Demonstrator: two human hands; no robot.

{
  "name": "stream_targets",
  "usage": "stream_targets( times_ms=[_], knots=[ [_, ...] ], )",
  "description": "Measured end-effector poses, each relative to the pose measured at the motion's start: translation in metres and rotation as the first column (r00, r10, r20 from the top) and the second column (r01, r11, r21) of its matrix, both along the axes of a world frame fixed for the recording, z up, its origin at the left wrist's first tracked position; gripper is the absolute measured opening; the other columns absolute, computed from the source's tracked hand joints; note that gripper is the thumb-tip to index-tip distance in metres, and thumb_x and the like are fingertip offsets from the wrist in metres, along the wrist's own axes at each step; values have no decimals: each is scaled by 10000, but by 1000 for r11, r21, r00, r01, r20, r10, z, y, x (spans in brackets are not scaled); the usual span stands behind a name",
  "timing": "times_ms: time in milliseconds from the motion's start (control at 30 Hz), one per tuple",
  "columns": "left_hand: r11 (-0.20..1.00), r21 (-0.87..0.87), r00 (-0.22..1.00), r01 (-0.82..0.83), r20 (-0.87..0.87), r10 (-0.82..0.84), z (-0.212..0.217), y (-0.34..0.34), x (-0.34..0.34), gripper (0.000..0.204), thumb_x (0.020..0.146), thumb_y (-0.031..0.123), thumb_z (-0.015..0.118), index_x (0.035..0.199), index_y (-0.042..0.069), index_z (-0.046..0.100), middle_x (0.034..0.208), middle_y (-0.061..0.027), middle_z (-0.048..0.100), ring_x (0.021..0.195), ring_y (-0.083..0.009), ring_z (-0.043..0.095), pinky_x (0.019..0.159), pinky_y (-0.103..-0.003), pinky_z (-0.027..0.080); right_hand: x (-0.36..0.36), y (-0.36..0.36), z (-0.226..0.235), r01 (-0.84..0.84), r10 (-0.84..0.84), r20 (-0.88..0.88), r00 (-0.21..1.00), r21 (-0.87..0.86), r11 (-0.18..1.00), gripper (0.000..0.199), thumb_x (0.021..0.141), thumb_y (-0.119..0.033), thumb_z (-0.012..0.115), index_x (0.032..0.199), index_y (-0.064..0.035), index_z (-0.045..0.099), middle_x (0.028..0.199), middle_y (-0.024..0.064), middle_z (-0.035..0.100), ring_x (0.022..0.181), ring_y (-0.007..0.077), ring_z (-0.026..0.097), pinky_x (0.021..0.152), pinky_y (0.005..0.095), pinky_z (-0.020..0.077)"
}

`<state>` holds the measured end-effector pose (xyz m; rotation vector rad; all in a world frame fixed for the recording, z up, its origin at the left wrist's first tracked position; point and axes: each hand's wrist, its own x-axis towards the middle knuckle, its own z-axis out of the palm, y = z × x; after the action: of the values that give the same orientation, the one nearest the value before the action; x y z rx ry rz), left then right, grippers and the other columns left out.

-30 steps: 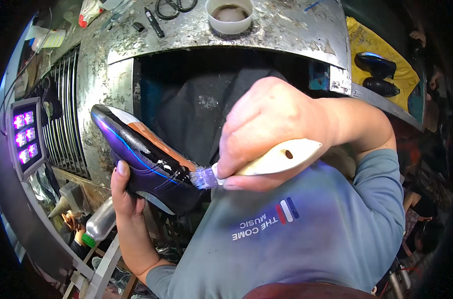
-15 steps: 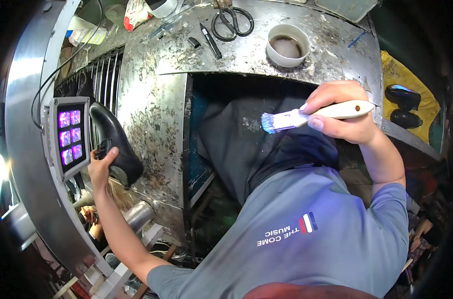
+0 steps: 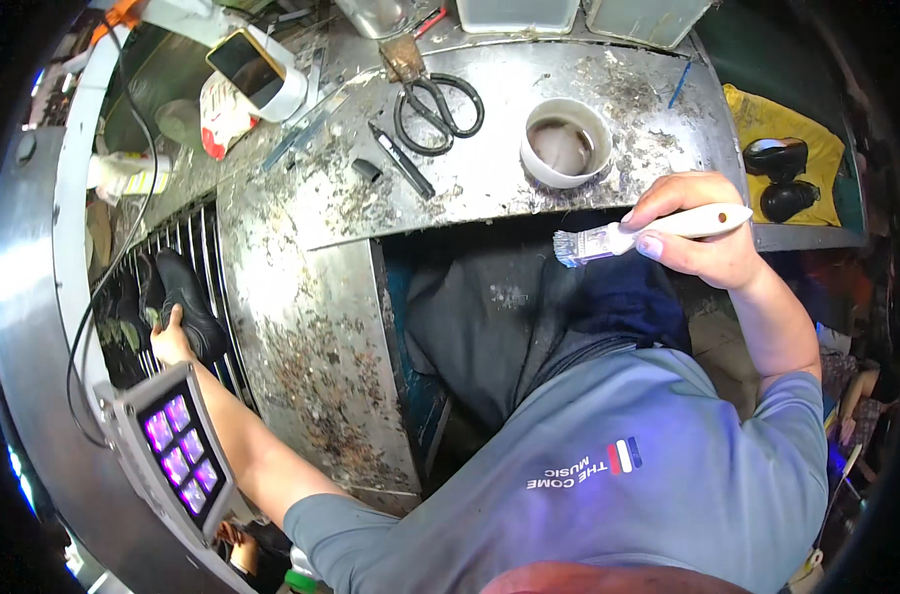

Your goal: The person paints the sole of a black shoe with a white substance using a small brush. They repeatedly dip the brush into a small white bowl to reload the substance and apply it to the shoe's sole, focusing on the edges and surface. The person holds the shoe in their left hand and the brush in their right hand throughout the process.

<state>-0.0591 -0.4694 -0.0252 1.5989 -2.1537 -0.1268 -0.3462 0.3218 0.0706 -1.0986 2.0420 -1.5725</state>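
Note:
My left hand (image 3: 174, 344) is closed on a black shoe (image 3: 186, 297) at the metal-barred rack (image 3: 210, 243) on the left. Beside that shoe are more dark footwear (image 3: 125, 309). My right hand (image 3: 705, 238) pinches a flat paintbrush (image 3: 705, 220) by its pale handle, above my lap. The brush's bristles point left and carry whitish-blue wet stuff. Beyond the brush, on the worn metal bench (image 3: 301, 287), stands a white bowl (image 3: 539, 168) with a brownish, cloudy liquid.
Black-handled scissors (image 3: 432, 117), a black marker (image 3: 403, 163) and its cap (image 3: 367, 170) lie on the bench. A lamp with glowing purple squares (image 3: 181, 455) overlaps my left forearm. Two black shoes (image 3: 778, 156) rest on a yellow cloth (image 3: 816, 198). Another person's hand (image 3: 240, 546) shows lower left.
My left hand has carried the black shoe from beside the lamp farther left onto the barred rack. The brush stays in my right hand, slightly farther right. The view has shifted.

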Motion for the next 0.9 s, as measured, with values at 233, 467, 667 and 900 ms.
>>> stream_targets(
  times_ms=[233, 467, 667, 900],
  knots=[
    [990, -73, 991, 120, 62, -116, -36, 30, -26, 693, 904, 495, 676, 1358, -18, 576, 1320, -243, 623, 1212, -390, 605, 1036, -440, 461, 2, -13, -1, 17, -17, 8, 1000, 31, 999, 169, 822, -112, 783, 966, -26, 763, 905, 73, 757, 822, 142, 709, 754, 274, 551],
    [917, -202, 939, 344, 53, -341, 3, 131, 8, 637, 967, 418, 632, 1365, -71, 542, 1331, -247, 610, 1215, -390, 590, 1042, -411, 456, -8, 18, -7, 15, -8, 61, 998, -123, 992, 225, 905, -167, 755, 1096, -49, 734, 958, 72, 744, 842, 118, 698, 739, 274, 556],
    [855, 254, 829, 452, -473, -298, 6, 279, 17, 433, 1017, 224, 611, 1323, -80, 573, 1319, -160, 614, 1169, -222, 576, 1023, -342, 443, -40, 134, -40, 451, -425, 228, 876, -75, 890, 271, 988, -186, 655, 1204, -22, 666, 1022, 75, 716, 830, 114, 702, 645, 236, 561],
    [821, 221, 837, 527, -304, -456, 28, 446, 33, 399, 1003, 182, 619, 1321, -56, 582, 1324, -158, 619, 1206, -248, 591, 1026, -342, 468, -132, 303, -126, 824, -176, -813, 555, 508, 249, 579, 774, -111, 692, 1332, -171, 551, 1016, 93, 682, 997, 308, 659, 855, 419, 523]
  ],
)
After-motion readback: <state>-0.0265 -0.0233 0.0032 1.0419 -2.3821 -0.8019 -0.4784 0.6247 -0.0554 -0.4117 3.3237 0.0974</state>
